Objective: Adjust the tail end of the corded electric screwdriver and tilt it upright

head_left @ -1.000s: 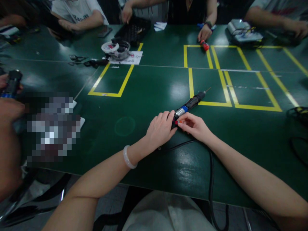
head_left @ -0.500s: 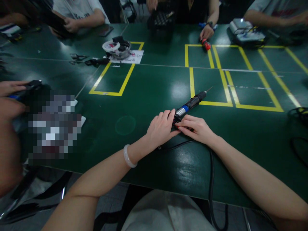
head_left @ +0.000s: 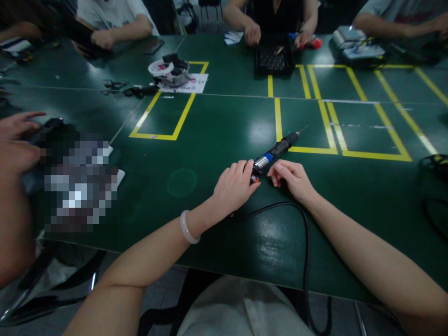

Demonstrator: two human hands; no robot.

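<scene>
An electric screwdriver [head_left: 271, 156] with a black, silver and blue body lies slanted on the green table [head_left: 217, 126], its thin bit pointing away to the right. My left hand [head_left: 235, 182], with a pale bangle on the wrist, is wrapped over the tool's rear end and hides part of it. A small red-orange part shows beside the thumb. Just right of the tool, my right hand [head_left: 290, 179] rests with fingers curled in, apart from the screwdriver; nothing shows in it. A black cable [head_left: 306, 233] loops below and hangs over the table's near edge.
Yellow tape [head_left: 315, 150] marks rectangles ahead. A tub with tape rolls [head_left: 171, 72] sits on white paper at back left. Across the table, a person's hands are at a black tray [head_left: 275, 58] and a red-handled tool [head_left: 311, 43]. A co-worker's hand [head_left: 21, 140] is at left.
My right hand has let go of the screwdriver's rear end and drawn slightly right, its fingers curling. My left hand stays put. Across the table, the black tray has been set down farther right.
</scene>
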